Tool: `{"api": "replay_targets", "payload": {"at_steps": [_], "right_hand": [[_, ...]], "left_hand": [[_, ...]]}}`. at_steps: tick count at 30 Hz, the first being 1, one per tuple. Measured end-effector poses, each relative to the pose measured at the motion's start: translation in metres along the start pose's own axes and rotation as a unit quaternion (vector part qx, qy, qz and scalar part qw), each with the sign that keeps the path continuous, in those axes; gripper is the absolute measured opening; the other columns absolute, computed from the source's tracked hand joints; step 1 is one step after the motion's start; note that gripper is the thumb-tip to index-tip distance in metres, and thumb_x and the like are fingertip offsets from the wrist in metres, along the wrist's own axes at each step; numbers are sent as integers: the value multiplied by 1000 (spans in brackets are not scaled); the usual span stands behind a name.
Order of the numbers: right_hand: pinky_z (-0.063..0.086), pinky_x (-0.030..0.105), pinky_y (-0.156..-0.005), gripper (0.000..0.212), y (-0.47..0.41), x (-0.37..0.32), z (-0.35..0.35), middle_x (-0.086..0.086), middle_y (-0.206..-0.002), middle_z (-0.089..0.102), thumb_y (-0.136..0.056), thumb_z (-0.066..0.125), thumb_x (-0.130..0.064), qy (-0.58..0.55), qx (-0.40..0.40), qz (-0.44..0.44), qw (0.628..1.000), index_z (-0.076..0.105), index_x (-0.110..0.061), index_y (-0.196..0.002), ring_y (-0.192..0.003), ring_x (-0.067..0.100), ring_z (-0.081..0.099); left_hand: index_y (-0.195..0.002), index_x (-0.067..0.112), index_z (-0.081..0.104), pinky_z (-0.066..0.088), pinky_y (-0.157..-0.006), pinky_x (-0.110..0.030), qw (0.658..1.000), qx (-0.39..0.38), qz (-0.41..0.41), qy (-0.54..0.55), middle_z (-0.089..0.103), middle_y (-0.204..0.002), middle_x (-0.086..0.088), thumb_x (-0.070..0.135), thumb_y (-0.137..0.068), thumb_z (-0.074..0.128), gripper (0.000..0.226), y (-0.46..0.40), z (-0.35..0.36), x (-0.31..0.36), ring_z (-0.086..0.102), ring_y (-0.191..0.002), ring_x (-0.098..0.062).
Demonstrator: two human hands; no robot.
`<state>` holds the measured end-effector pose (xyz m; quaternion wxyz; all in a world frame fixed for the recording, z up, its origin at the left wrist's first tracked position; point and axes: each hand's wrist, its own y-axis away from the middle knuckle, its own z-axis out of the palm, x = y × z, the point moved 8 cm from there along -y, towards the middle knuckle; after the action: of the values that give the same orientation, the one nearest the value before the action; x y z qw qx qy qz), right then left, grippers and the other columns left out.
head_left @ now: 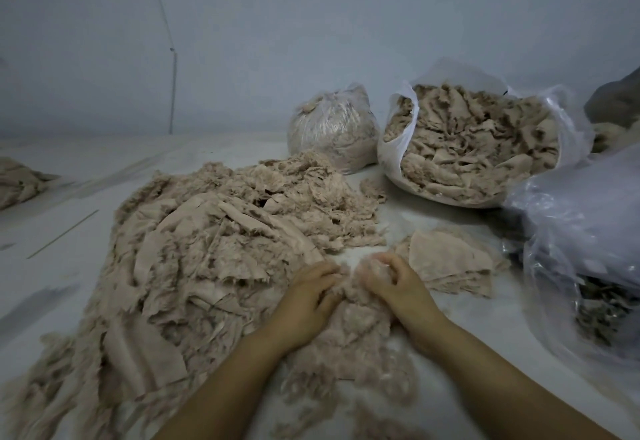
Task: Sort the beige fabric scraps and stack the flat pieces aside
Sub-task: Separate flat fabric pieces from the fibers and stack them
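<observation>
L hand (309,296) & R hand (391,280), fingers curled, both pinching fluffy scrap clump (349,328) at table (52,231) front; big scrap pile (214,249) just left, flat-piece stack (450,259) just right

Just one head-worn wide-angle view — looking forward and down, close over the hands, pale wall behind.
</observation>
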<state>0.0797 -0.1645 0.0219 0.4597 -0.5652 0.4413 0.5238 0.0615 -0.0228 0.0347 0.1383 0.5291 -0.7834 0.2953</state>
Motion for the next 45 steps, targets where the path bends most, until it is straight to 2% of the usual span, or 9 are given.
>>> {"api": "replay_targets", "payload": {"at_steps": [3,7,15,20,24,31,36,40,45], "right_hand": [[39,32,-61,25,2,-8,1,9,-68,45,-86,70,-17,40,16,-39,998,51,-9,-72,-65,21,44],[47,36,-71,12,3,-20,-15,10,-77,56,-90,62,-9,-72,107,-74,989,58,-11,-79,-75,22,53],[44,43,-71,20,3,-17,-52,15,-81,53,-96,55,-15,-155,254,-57,953,47,-14,-77,-75,26,49],[54,34,-65,6,0,-11,-22,12,-84,67,-91,60,-8,-166,119,-21,979,56,-11,-94,-72,23,64],[56,26,-63,26,2,-18,0,13,-93,72,-88,61,-3,-263,14,-25,964,54,-10,-113,-79,20,71],[49,14,-65,20,-3,-13,-12,0,-100,66,-84,64,-33,-87,32,-29,995,63,-24,-102,-79,3,64],[39,26,-56,23,1,-5,6,6,-61,53,-69,73,-33,-112,-49,17,992,57,-18,-64,-58,19,46],[35,39,-73,28,-2,-9,-2,17,-80,47,-70,74,-29,-162,-7,-14,987,53,-11,-76,-76,27,42],[44,32,-59,22,0,-4,5,19,-73,56,-72,73,-32,-164,-12,18,986,61,-15,-74,-64,28,52]], "left_hand": [[-117,11,64,27,-107,-23,999,41,5,-32,60,-122,1,16,-97,50,25,3,-2,-2,48,-119,-12],[-89,-1,64,26,-67,-24,994,70,-33,-72,62,-87,-16,9,-95,52,17,0,-13,-8,55,-87,-28],[-99,3,56,37,-74,-34,976,79,-123,-161,64,-94,-17,20,-100,42,22,-7,-29,-35,59,-90,-31],[-128,25,52,45,-90,-20,992,109,-54,14,53,-117,13,48,-90,52,44,-8,-35,21,51,-105,1],[-98,36,61,43,-72,-4,967,54,-77,235,65,-92,30,37,-81,71,20,-12,-13,42,58,-85,18],[-103,2,63,58,-62,-27,766,71,-209,604,73,-91,-15,0,-95,43,22,-7,3,10,71,-76,-22],[-72,14,73,50,-51,-14,789,110,-253,549,73,-69,4,18,-95,52,32,-5,-5,-4,69,-65,-12],[-84,15,77,54,-55,-19,796,21,-257,548,75,-82,-3,48,-86,58,38,-1,4,-5,72,-75,-16],[-102,1,71,57,-73,-32,772,26,-244,586,69,-103,-24,30,-78,69,37,-1,14,-4,69,-93,-33]]}}
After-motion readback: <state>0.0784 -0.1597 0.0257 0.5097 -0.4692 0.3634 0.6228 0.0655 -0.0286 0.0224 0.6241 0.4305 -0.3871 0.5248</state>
